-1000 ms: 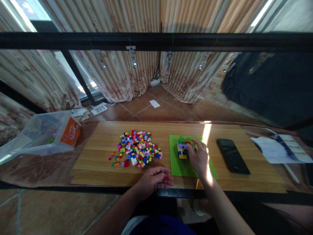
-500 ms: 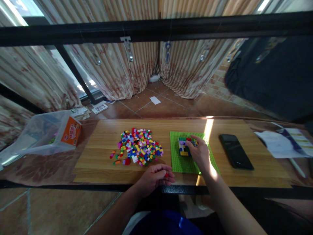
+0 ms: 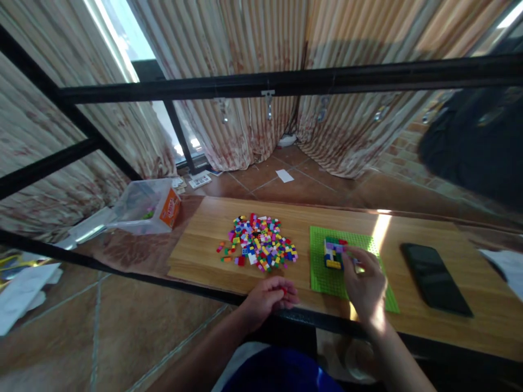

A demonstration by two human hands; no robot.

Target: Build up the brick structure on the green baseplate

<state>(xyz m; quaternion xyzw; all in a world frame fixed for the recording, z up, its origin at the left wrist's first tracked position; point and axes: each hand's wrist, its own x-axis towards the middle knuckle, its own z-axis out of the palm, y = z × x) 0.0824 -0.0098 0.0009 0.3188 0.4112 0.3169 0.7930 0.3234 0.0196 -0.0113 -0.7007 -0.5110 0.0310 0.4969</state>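
Observation:
My left hand (image 3: pixel 273 296) is by the table's front edge, palm turned up. Its half-curled fingers hold a small red brick (image 3: pixel 285 291). My right hand (image 3: pixel 366 280) is over the green baseplate (image 3: pixel 322 283), thumb and fingers closed at the right side of a small brick structure (image 3: pixel 334 256). The structure has yellow, white, purple, green and red parts, and its right side is partly covered by the fingers. Whatever is between those fingertips is hidden. Left of the baseplate lies a pile of loose colourful bricks (image 3: pixel 265 242).
A black phone (image 3: pixel 435 279) lies right of the baseplate. At the far left stands a clear plastic bin (image 3: pixel 139 209) with an orange label. White paper (image 3: pixel 504 267) is at the right edge. A black metal bar (image 3: pixel 286 84) crosses beyond the table, before the curtains.
The camera has turned left, so everything sits further right in the picture. My right hand has drawn slightly back from the structure's top. The left hand keeps the red brick.

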